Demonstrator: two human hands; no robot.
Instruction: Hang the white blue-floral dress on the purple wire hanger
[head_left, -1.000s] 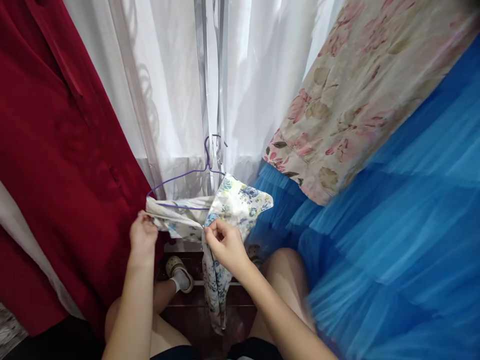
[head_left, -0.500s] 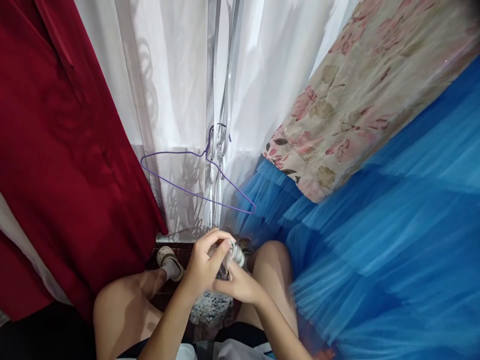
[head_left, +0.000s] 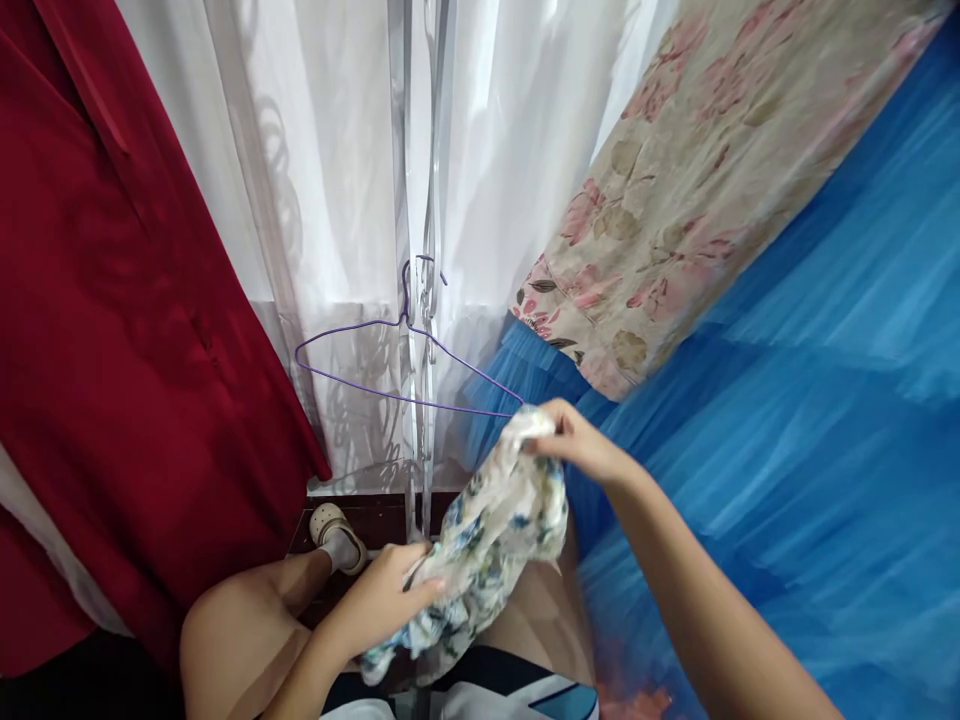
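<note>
A crumpled white garment with a blue and green floral print is stretched between my two hands above my lap. My right hand is closed on its upper end. That end meets the right tip of a purple wire hanger, though whether the tip is inside the cloth I cannot tell. Lower down, my left hand grips the garment's left edge, thumb on top. The hanger hangs in front of me, its hook among whitish straps. Motion blurs the cloth slightly.
Red fabric hangs on the left and a white curtain behind the hanger. To the right hang a beige floral cloth and layered blue tulle. My foot in a beige clog rests on the dark floor.
My hands, previously close together over the bunched cloth, have moved apart. The right has risen to the hanger's right end with the garment, which now hangs spread out. The left is lower.
</note>
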